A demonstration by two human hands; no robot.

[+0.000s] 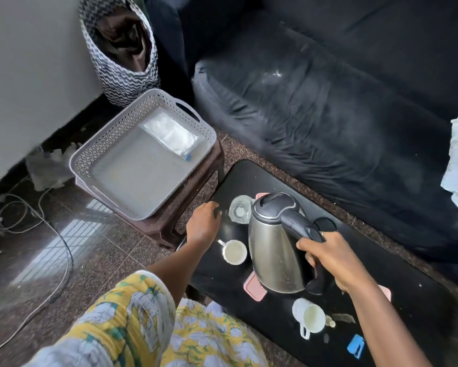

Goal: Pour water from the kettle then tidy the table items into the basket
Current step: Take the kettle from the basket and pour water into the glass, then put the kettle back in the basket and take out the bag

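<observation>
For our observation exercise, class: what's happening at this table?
A person's right hand grips the kettle by its handle, spout next to the glass on the black table; no stream shows. The left hand rests on the table beside the glass. Two white cups stand nearby. The grey basket on the stool holds a plastic packet.
</observation>
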